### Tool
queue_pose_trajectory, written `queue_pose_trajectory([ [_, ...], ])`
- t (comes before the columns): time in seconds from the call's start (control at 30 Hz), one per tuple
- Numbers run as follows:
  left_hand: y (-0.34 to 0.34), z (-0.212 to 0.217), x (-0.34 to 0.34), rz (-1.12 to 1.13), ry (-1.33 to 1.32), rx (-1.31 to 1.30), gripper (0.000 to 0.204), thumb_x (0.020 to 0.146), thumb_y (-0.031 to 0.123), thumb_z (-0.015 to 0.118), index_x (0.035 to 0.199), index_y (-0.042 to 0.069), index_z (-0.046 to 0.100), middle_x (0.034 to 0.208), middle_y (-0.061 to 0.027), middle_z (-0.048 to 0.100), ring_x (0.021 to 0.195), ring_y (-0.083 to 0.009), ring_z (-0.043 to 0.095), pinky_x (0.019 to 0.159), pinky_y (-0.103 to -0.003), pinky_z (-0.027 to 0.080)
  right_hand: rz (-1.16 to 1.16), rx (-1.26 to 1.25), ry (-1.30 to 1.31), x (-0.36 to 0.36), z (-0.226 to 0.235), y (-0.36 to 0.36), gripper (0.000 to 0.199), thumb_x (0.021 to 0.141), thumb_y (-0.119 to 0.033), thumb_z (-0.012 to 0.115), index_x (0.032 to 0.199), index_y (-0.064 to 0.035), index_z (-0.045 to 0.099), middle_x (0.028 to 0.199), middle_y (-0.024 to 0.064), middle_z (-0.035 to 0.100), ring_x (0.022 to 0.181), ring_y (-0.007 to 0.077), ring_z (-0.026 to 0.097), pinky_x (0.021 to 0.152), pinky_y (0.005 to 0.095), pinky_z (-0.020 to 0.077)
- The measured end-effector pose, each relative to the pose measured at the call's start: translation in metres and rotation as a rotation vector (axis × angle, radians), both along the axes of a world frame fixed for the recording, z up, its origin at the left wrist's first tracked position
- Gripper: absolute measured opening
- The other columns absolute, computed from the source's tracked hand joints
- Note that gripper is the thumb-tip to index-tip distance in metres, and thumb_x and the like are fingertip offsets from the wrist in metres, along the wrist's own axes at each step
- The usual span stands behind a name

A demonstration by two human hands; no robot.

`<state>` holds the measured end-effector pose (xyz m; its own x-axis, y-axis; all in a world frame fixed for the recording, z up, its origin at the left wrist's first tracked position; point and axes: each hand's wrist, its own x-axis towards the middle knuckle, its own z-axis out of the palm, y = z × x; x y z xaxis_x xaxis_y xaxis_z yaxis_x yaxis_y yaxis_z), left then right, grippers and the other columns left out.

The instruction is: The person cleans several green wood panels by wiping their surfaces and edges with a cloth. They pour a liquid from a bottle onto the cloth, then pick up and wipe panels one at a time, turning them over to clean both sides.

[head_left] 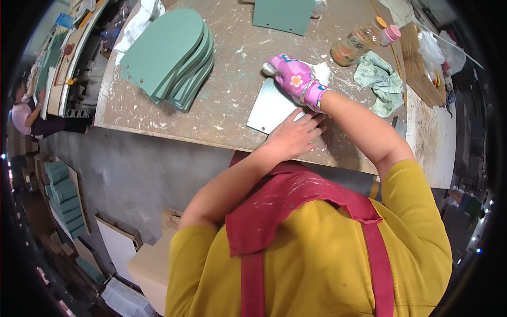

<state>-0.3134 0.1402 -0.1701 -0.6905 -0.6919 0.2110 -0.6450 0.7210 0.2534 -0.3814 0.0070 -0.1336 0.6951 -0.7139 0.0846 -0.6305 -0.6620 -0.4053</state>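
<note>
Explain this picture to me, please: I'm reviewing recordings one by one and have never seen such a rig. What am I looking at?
There is no robot here, just a person in a yellow shirt and red apron. The single view comes from a head-worn fisheye camera looking down, so straight edges bend.

The bare left hand rests by a white-faced panel on the paint-flecked worktable. The right hand, in a pink flowered glove, is over the panel's far part. White material shows beside the glove; exactly what it grips is hidden.

Also on the table are a stack of round-ended green panels at left, an orange-capped bottle and a crumpled green-and-white cloth at right.
</note>
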Motion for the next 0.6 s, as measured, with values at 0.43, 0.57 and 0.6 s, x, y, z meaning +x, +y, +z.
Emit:
queue_pose_trajectory([
  [0.43, -0.032, -0.004, 0.034, 0.256, 0.635, 0.471, 0.037, 0.091, 0.023, 0.048, 0.125, 0.007, 0.049, 0.133, -0.0128, 0.047, 0.126, -0.0302, 0.04, 0.105, -0.042, 0.03, -0.481, 0.265, 0.165, -0.138, -0.002, 0.021, 0.051, 0.083, -0.029, 0.058, 0.126, -0.0041, 0.05, 0.114, 0.0215, 0.058, 0.103, 0.0361, 0.058, 0.088, 0.0398, 0.0461],
  [0.57, -0.061, 0.001, 0.064, 0.343, 0.412, 0.105, 0.039, 0.093, 0.024, 0.046, 0.129, 0.008, 0.046, 0.138, -0.0124, 0.042, 0.129, -0.0323, 0.036, 0.105, -0.044, 0.029, -0.265, 0.179, -0.041, -0.058, 0.047, 0.086, 0.03, 0.08, -0.025, 0.058, 0.102, -0.0049, 0.055, 0.093, 0.0162, 0.06, 0.085, 0.0342, 0.059, 0.076, 0.0432, 0.0473],
  [0.6, -0.064, -0.006, 0.065, 0.316, 0.248, 0.077, 0.041, 0.093, 0.025, 0.046, 0.131, 0.009, 0.045, 0.14, -0.011, 0.04, 0.13, -0.0317, 0.034, 0.105, -0.046, 0.028, -0.103, 0.033, -0.05, -0.04, 0.043, 0.1, 0.026, 0.077, -0.023, 0.059, 0.097, -0.0064, 0.055, 0.089, 0.0145, 0.059, 0.08, 0.0329, 0.059, 0.073, 0.0436, 0.0471],
])
